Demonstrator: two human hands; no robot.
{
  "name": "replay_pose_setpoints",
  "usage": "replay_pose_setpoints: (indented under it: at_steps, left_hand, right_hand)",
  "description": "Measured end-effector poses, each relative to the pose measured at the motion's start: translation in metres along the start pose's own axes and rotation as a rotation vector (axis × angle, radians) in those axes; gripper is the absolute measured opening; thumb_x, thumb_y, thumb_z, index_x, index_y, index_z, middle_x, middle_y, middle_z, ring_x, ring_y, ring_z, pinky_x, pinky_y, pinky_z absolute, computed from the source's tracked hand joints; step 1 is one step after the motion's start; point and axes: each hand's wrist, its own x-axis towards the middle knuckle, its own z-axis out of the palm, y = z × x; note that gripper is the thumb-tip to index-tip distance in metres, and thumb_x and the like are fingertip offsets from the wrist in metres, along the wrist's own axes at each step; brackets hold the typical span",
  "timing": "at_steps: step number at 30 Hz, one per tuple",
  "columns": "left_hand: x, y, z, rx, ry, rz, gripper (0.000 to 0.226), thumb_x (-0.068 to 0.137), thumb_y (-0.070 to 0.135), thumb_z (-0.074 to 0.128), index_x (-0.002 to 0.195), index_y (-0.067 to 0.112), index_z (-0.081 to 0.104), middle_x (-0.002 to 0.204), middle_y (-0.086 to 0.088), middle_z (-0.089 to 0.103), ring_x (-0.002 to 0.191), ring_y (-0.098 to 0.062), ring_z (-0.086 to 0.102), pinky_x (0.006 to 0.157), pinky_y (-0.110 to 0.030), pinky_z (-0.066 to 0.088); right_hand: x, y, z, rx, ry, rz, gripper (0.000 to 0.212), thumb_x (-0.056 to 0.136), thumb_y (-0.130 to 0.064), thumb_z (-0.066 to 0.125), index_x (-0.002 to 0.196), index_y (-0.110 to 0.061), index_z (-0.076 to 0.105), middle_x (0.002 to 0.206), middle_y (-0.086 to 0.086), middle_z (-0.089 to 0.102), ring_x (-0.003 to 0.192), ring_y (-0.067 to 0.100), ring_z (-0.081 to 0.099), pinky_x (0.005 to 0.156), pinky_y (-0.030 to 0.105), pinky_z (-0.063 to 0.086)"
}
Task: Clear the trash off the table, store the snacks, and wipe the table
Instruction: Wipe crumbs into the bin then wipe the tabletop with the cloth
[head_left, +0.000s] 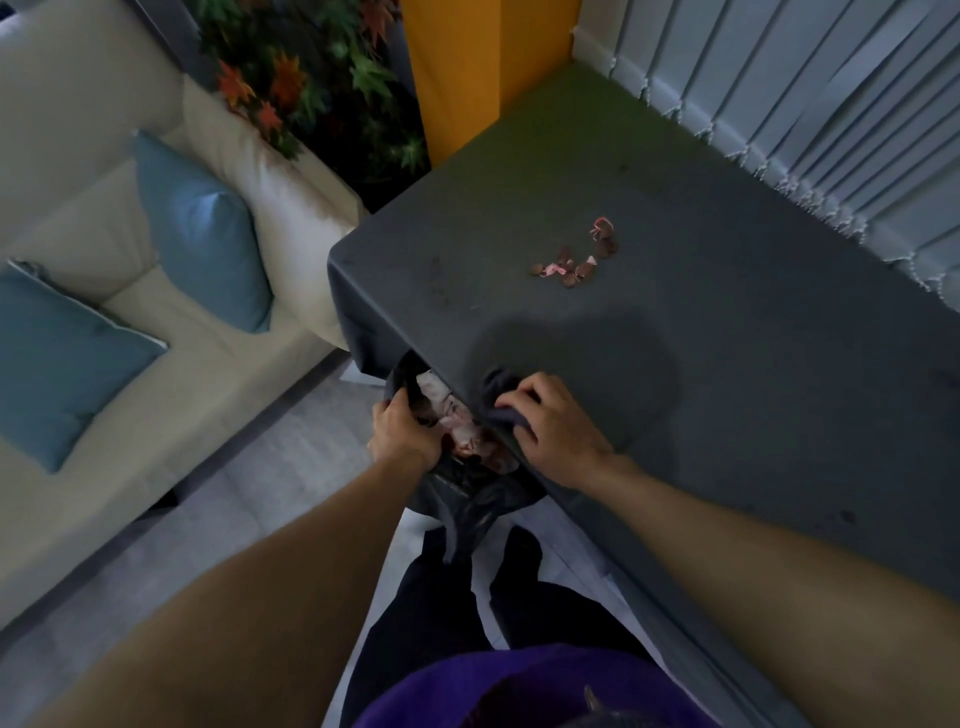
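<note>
Below table (675, 374), half-hidden trash bag (470, 491)

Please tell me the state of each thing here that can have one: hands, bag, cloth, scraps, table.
table: covered in grey, not yet cleared.
scraps: lying loose on the table.
trash bag: open, at the table edge, crumpled wrappers inside.
cloth: bunched up at the table edge.
left hand: grips the rim of the trash bag.
right hand: grips the cloth.
</note>
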Motion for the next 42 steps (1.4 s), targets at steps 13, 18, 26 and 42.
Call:
replay_pose_setpoints:
  at_steps: [13, 18, 26, 42]
  left_hand:
    - [0.033, 0.008, -0.018, -0.039, -0.012, 0.024, 0.064, 0.089, 0.008, 0.059, 0.149, 0.016, 0.039, 0.148, -0.012, 0.039, 0.134, -0.035, 0.04, 0.111, -0.042, 0.036]
    - [0.05, 0.008, -0.024, -0.015, -0.036, 0.039, 0.069, 0.089, 0.005, 0.055, 0.153, 0.019, 0.033, 0.152, -0.01, 0.037, 0.138, -0.033, 0.037, 0.112, -0.041, 0.036]
    - [0.079, 0.005, -0.031, 0.016, -0.074, 0.055, 0.072, 0.084, 0.002, 0.052, 0.152, 0.021, 0.037, 0.151, -0.009, 0.039, 0.138, -0.032, 0.038, 0.11, -0.036, 0.038]
    - [0.104, -0.003, -0.03, 0.01, -0.105, 0.055, 0.068, 0.084, 0.001, 0.05, 0.149, 0.024, 0.043, 0.147, -0.007, 0.042, 0.134, -0.032, 0.041, 0.107, -0.036, 0.04]
  right_hand:
    - [0.02, 0.037, -0.016, -0.035, 0.285, 0.223, 0.037, 0.091, -0.008, 0.059, 0.128, -0.006, 0.062, 0.108, 0.012, 0.048, 0.096, 0.03, 0.049, 0.082, 0.041, 0.049]
    - [0.06, 0.068, -0.044, -0.063, 0.562, 0.476, 0.042, 0.089, -0.011, 0.047, 0.129, -0.006, 0.058, 0.111, 0.019, 0.047, 0.102, 0.038, 0.05, 0.093, 0.046, 0.045]
    - [0.118, 0.082, -0.049, -0.081, 0.444, 0.566, 0.039, 0.088, -0.007, 0.056, 0.127, -0.005, 0.06, 0.116, 0.02, 0.049, 0.105, 0.038, 0.051, 0.093, 0.04, 0.041]
    - [0.13, 0.065, -0.048, 0.03, 0.43, 0.416, 0.019, 0.085, -0.011, 0.055, 0.099, -0.005, 0.065, 0.103, 0.013, 0.049, 0.093, 0.03, 0.054, 0.082, 0.036, 0.045]
